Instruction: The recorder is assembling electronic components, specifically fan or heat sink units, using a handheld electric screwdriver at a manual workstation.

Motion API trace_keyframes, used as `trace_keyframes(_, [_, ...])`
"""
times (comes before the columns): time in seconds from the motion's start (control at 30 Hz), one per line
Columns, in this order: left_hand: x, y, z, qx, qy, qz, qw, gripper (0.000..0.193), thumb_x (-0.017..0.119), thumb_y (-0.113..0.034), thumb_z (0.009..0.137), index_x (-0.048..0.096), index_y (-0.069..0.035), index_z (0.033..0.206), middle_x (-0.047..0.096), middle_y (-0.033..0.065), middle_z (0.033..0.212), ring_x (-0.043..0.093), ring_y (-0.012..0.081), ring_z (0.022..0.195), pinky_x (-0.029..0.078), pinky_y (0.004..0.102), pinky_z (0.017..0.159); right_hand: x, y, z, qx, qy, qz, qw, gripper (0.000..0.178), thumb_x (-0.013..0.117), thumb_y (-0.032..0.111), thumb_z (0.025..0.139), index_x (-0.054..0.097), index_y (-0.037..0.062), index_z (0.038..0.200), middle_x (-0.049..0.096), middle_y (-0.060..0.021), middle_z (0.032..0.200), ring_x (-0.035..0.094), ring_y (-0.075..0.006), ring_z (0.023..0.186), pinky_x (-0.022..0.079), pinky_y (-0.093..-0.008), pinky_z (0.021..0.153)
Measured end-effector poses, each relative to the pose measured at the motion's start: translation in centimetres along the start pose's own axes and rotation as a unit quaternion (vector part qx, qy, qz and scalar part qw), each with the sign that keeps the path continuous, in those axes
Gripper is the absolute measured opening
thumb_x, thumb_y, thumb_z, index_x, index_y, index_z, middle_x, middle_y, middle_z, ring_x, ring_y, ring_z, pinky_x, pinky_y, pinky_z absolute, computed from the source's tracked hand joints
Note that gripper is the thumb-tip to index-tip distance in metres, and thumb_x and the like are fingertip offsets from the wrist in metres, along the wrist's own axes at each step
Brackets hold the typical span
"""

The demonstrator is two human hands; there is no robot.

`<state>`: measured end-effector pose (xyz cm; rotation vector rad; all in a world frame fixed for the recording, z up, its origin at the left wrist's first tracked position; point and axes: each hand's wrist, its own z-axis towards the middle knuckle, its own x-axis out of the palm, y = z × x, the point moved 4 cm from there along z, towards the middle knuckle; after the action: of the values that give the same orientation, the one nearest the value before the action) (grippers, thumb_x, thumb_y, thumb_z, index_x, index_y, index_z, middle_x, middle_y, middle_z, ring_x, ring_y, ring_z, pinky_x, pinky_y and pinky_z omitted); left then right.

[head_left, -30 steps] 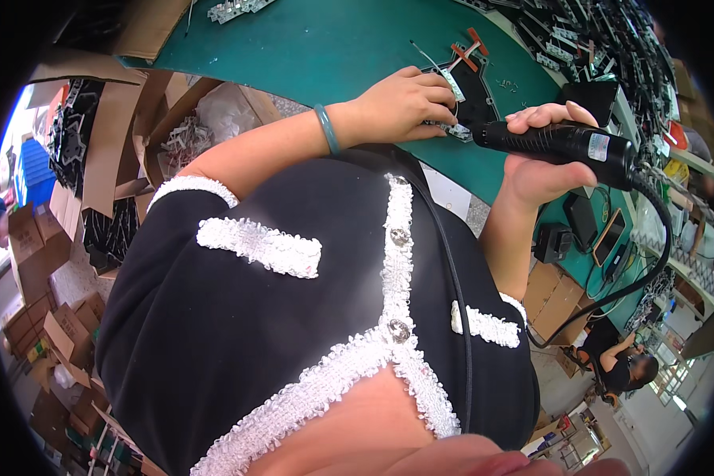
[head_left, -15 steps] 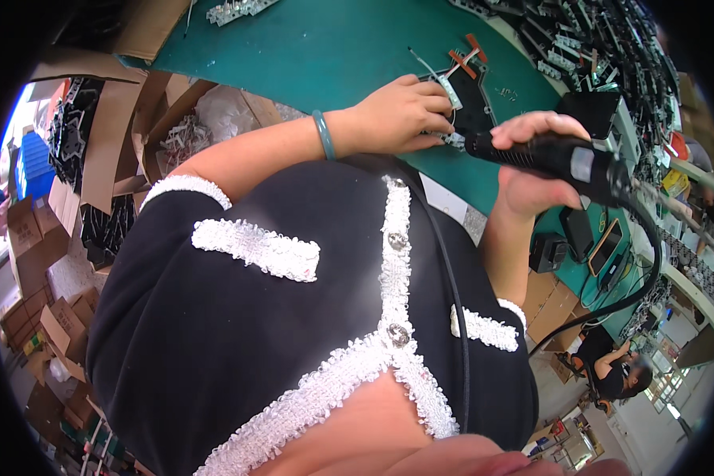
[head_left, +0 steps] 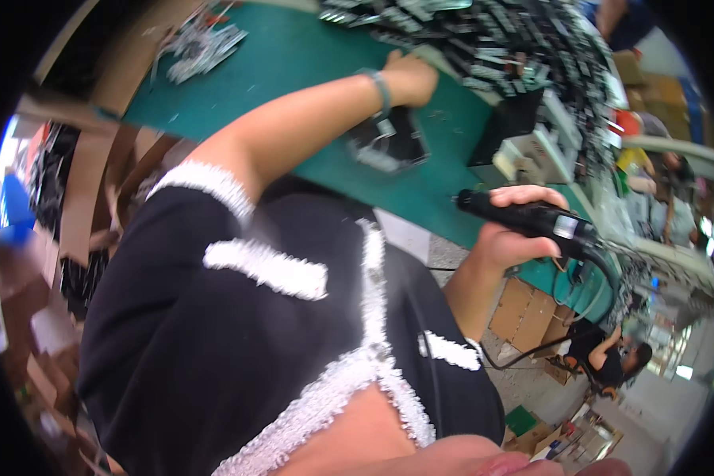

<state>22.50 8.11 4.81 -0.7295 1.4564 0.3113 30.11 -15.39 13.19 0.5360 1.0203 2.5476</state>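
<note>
The left arm (head_left: pixel 301 119) was extended forward, left hand (head_left: pixel 412 79) blurred, while the right hand (head_left: pixel 520 226) curled in a grip.

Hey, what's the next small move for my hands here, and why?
I'd probably bring your left hand down to steady the black part on the green table: the hand reaches past that part, while your right hand grips the black driver with its tip clear of it. The left fingers are too blurred to tell whether they hold anything.
</note>
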Motion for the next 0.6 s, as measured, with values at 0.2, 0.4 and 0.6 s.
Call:
trace_keyframes(0.2, [0.5, 0.4, -1.3, 0.108, -0.143, -0.087, 0.980, 0.014, 0.060, -0.010, 0.081, 0.062, -0.003, 0.093, 0.064, 0.0159, 0.101, 0.058, 0.0332, 0.105, 0.043, 0.0457, 0.084, -0.6, -0.5, -0.4, 0.056, -0.070, 0.010, 0.996, 0.080, 0.056, 0.075, 0.074, 0.047, 0.0065, 0.114, 0.056, -0.0079, 0.079, 0.059, -0.0197, 0.062, 0.052, -0.0341, 0.060])
trace_keyframes(0.4, [-3.4, -1.2, -9.9, 0.227, -0.155, -0.409, 0.870, 0.010, 0.062, -0.002, 0.085, 0.062, -0.001, 0.096, 0.062, 0.0120, 0.082, 0.062, 0.0235, 0.073, 0.049, 0.0317, 0.066, -1.2, 0.5, 0.0, 0.031, -0.088, 0.079, 0.993, 0.078, 0.052, 0.076, 0.077, 0.048, 0.0079, 0.114, 0.055, -0.0076, 0.080, 0.058, -0.0194, 0.060, 0.052, -0.0343, 0.059])
trace_keyframes(0.6, [-2.5, -2.1, -15.2, 0.169, -0.068, -0.460, 0.869, 0.007, 0.070, 0.000, 0.080, 0.069, 0.000, 0.087, 0.063, 0.0046, 0.077, 0.056, 0.0118, 0.067, 0.045, 0.0259, 0.061, 3.2, 1.6, 2.1, 0.009, -0.046, 0.195, 0.980, 0.076, 0.047, 0.076, 0.080, 0.049, 0.0078, 0.114, 0.055, -0.0079, 0.079, 0.058, -0.0198, 0.058, 0.051, -0.0347, 0.057])
